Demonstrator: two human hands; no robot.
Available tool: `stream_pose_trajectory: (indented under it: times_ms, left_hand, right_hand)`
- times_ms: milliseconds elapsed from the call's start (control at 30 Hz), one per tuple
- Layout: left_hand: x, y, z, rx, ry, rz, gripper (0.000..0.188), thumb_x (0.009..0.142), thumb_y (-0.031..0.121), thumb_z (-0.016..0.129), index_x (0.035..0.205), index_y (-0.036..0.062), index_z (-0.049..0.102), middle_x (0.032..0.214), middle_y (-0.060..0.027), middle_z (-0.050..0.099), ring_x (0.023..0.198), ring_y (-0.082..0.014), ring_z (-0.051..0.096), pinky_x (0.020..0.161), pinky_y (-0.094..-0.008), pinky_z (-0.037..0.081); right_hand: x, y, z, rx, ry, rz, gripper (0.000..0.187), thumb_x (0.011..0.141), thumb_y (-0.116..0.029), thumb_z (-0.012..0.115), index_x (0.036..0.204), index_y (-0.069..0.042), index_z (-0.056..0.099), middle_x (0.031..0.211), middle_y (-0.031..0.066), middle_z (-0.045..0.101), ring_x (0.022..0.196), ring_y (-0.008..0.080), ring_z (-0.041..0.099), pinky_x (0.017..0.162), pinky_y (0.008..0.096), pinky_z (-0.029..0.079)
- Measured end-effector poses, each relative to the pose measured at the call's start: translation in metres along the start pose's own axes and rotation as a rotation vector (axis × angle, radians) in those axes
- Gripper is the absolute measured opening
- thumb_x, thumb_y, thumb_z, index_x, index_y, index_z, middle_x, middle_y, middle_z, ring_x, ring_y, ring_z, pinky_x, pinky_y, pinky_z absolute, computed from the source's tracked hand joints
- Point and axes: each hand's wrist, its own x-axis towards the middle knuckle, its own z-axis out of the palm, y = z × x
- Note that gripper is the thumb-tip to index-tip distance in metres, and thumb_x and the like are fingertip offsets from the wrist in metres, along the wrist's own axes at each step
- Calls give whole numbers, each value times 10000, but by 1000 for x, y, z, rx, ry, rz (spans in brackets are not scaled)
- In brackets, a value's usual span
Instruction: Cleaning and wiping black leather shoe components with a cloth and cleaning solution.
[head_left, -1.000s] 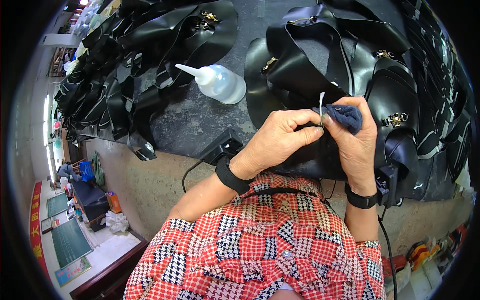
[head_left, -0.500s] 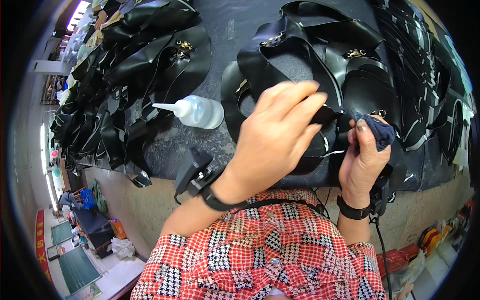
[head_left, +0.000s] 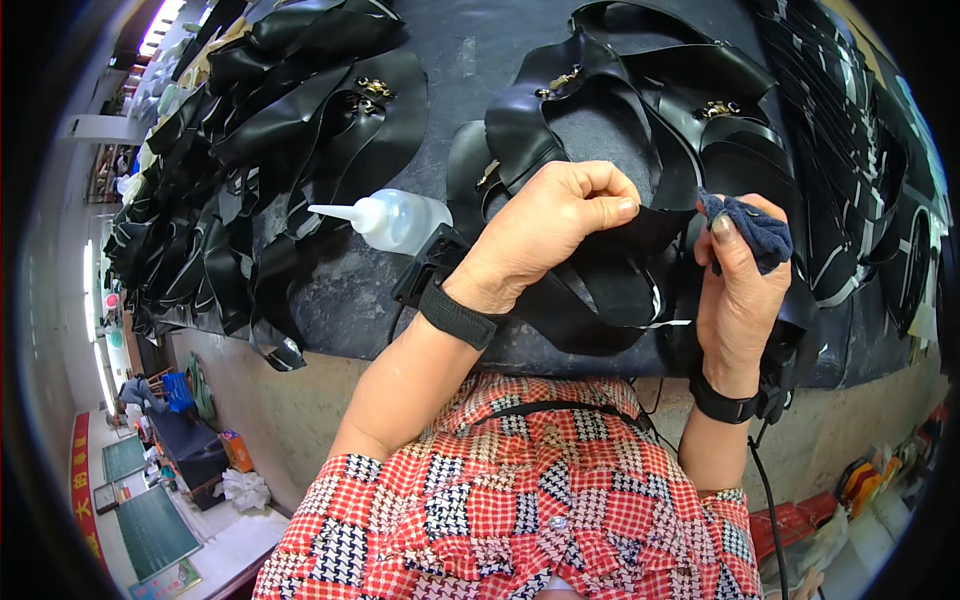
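Note:
My left hand (head_left: 553,228) is curled over a glossy black strap piece (head_left: 610,285) that lies at the near edge of the dark worktable (head_left: 340,290); its fingers grip the strap. Just to the right, my right hand (head_left: 738,280) is raised upright and pinches a small dark blue cloth (head_left: 752,228) between thumb and fingers. Both wrists wear black bands. More black strap pieces with gold buckles (head_left: 722,108) lie behind the hands.
A clear squeeze bottle with a white nozzle (head_left: 392,219) lies on its side left of my left hand. A long heap of black strap pieces (head_left: 250,150) runs along the table's left. More straps are stacked at the right (head_left: 860,170). The floor lies below.
My left hand, earlier spread over the straps, has closed on one strap. My right hand with the cloth has stayed at the right, slightly raised. The view has shifted right.

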Motion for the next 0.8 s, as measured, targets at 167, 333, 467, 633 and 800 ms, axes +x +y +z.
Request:
stream_pose_trajectory:
  times_ms: [167, 333, 467, 633, 800]
  left_hand:
    - [-5, 5, -4, -105, 8, -28, 113, 821, 122, 571, 863, 23, 605, 761, 61, 532, 719, -22, 445, 682, -176, 361]
    - [-8, 6, -8, 113, 73, 105, 91, 805, 81, 569, 853, 16, 610, 763, 29, 560, 712, -61, 483, 666, -196, 387]
    - [-14, -5, 5, 673, 310, 644, 150, 708, -51, 569, 833, 19, 614, 783, -86, 593, 750, -232, 569, 670, -299, 456]
    - [-19, -18, -2, 752, 304, 778, 156, 699, -48, 587, 823, 43, 616, 790, -69, 594, 747, -226, 563, 663, -312, 453]
    - [-25, -16, 1, 719, 278, 619, 172, 677, 42, 672, 840, 57, 619, 759, -51, 587, 683, -205, 515, 615, -294, 422]
  right_hand:
    - [4, 0, 9, -41, -109, 65, 228, 765, 6, 628, 962, -14, 514, 964, 125, 613, 644, 67, 518, 554, 172, 420]
    - [11, -1, 18, -272, -220, 166, 169, 780, -20, 622, 916, -31, 522, 836, 57, 606, 609, 49, 508, 530, 163, 417]
    - [20, 0, 13, -199, -183, 313, 102, 792, -32, 604, 854, -26, 523, 668, 8, 535, 541, 52, 484, 475, 178, 399]
    - [18, 0, 19, 9, -72, 473, 89, 784, -28, 607, 806, -17, 521, 660, 22, 528, 511, 66, 475, 448, 182, 396]
    - [16, -1, 21, 51, -43, 495, 91, 788, -33, 606, 817, -15, 521, 666, 25, 531, 516, 78, 491, 455, 193, 417]
